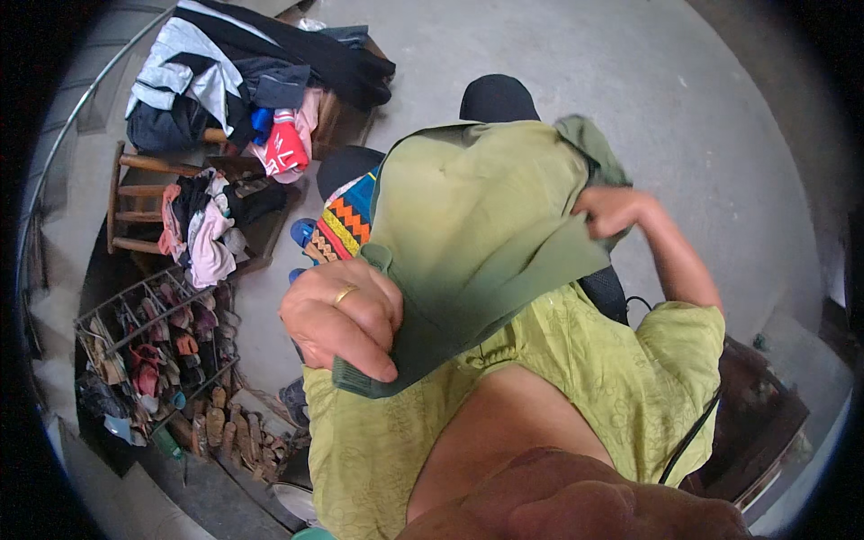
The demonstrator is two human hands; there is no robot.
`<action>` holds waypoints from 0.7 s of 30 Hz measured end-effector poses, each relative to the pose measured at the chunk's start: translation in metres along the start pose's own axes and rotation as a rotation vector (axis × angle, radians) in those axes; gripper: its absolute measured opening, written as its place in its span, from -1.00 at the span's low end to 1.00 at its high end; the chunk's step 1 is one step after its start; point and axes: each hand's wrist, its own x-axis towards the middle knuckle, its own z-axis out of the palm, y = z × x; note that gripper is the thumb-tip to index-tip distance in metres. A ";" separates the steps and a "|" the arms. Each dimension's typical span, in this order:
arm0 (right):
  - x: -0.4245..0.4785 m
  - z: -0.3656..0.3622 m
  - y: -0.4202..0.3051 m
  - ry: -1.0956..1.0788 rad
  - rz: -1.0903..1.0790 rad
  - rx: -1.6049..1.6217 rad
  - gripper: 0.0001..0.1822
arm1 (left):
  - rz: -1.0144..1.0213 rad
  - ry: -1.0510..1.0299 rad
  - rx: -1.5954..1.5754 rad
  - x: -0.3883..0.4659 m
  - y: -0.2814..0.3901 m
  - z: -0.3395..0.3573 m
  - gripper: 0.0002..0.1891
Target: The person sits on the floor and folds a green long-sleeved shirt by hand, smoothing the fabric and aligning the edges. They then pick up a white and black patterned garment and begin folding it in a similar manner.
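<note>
An olive-green garment (486,202) with a ribbed edge is spread out in front of my chest, above my lap. My left hand (343,317), with a gold ring on one finger, is closed on its near left side beside the ribbed band (352,379). On the opposite side, my right hand (611,210) grips the cloth, slightly blurred. A darker green part (594,148) of the garment hangs folded beyond my right hand. The fingertips of both hands are partly hidden.
Piled clothes (270,61) cover furniture at far left. A wooden chair (145,164) stands beside another clothes heap (209,229). Nearer are a shoe rack (158,324) and stacked firewood (233,428). Zigzag-patterned cloth (347,219) and a blue slipper (304,231) show beside the garment.
</note>
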 end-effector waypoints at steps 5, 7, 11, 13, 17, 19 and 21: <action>0.010 -0.040 -0.030 -0.112 -0.123 0.257 -0.65 | -0.045 0.122 0.017 0.002 0.001 0.013 -0.61; 0.011 -0.058 -0.027 0.136 -0.219 0.644 -0.61 | -0.010 0.107 -0.029 -0.001 -0.003 0.012 -0.63; 0.060 -0.074 0.010 0.879 0.033 0.261 -0.45 | -0.023 0.111 -0.017 -0.001 -0.005 0.017 -0.59; 0.082 -0.062 0.037 0.815 0.220 0.008 -0.38 | -0.050 0.067 0.001 0.003 -0.002 0.015 -0.57; 0.094 -0.066 0.059 0.358 0.406 0.075 -0.32 | -0.025 0.065 0.002 0.001 0.002 0.017 -0.65; 0.086 -0.063 0.054 0.474 0.352 0.065 -0.42 | -0.025 0.045 0.001 -0.001 0.002 0.016 -0.67; 0.072 -0.075 0.048 0.581 0.333 0.116 -0.49 | -0.045 0.064 0.006 0.000 0.002 0.016 -0.68</action>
